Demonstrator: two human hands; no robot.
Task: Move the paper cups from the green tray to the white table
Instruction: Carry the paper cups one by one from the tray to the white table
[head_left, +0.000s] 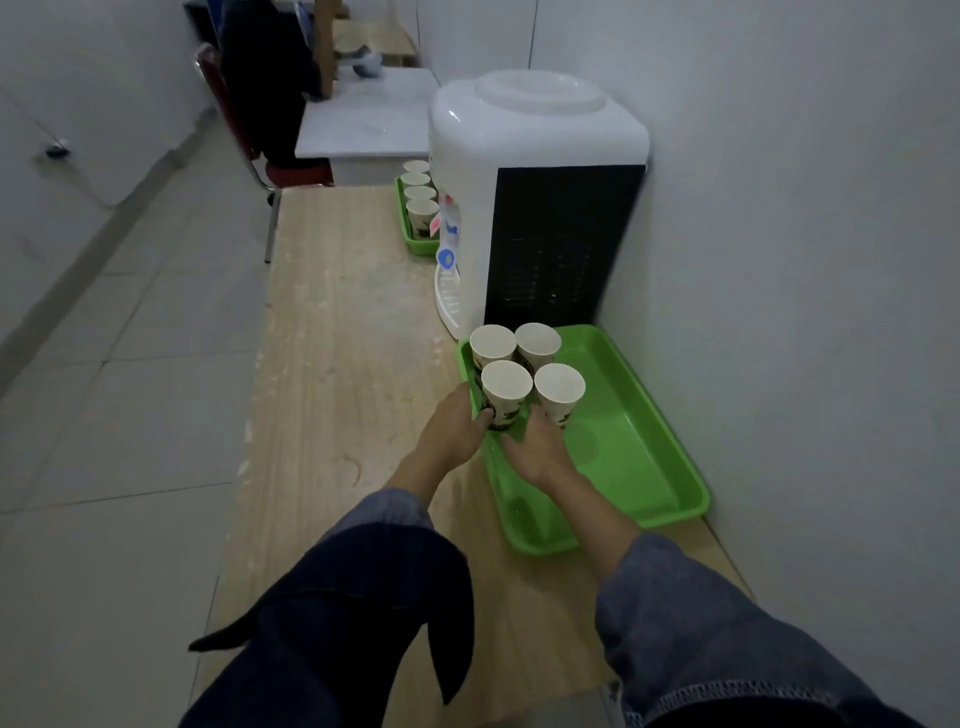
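Note:
Four white paper cups stand upright at the far end of a green tray (639, 467) on a wooden table. My left hand (457, 428) reaches over the tray's left rim, its thumb and fingers wrapped around the base of the front-left cup (506, 389). My right hand (537, 449) lies inside the tray with its fingertips at the base of the front-right cup (560, 389). Those fingertips are hidden, so its hold is unclear. The two rear cups (492, 343) (537, 340) stand untouched. The white table (363, 124) is far ahead, beyond the wooden table.
A white water dispenser (540, 171) stands against the right wall just behind the tray. A second green tray (410, 241) with several cups sits beyond it. A red chair (291, 174) with a dark garment stands by the white table. The tiled floor lies to the left.

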